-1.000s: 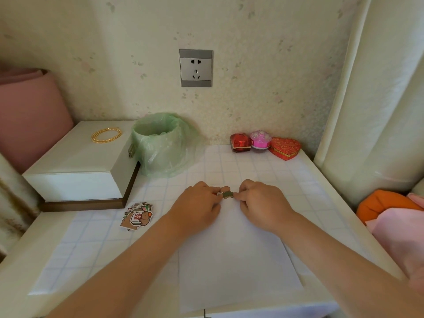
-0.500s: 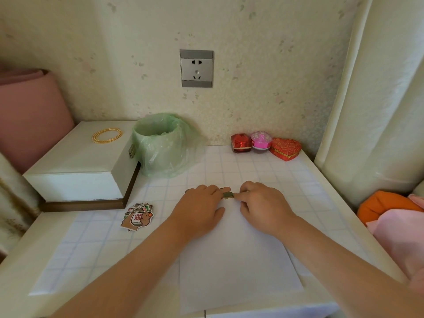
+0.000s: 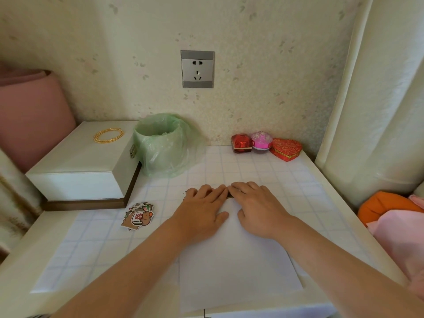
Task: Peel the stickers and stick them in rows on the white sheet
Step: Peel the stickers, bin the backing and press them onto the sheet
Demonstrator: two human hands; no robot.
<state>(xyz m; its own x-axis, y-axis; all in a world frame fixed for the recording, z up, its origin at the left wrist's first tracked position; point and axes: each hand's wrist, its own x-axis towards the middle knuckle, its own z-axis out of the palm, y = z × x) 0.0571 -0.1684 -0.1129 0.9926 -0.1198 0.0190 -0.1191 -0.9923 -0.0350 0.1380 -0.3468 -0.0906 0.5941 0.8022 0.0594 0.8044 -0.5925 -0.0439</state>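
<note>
White sheet (image 3: 236, 271) at near centre of counter (image 3: 344, 216), small dark sticker (image 3: 230, 196) on its far edge, mostly hidden under fingertips of left hand (image 3: 202, 210) and right hand (image 3: 257, 207), both hands flat, straight-fingered, pressing not gripping; sticker pile (image 3: 138, 215) left, white box (image 3: 85, 161) and green-bagged bin (image 3: 163, 145) beyond.

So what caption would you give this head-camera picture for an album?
Left hand and right hand press a sticker at the top of the sheet; spare stickers lie left.
</note>
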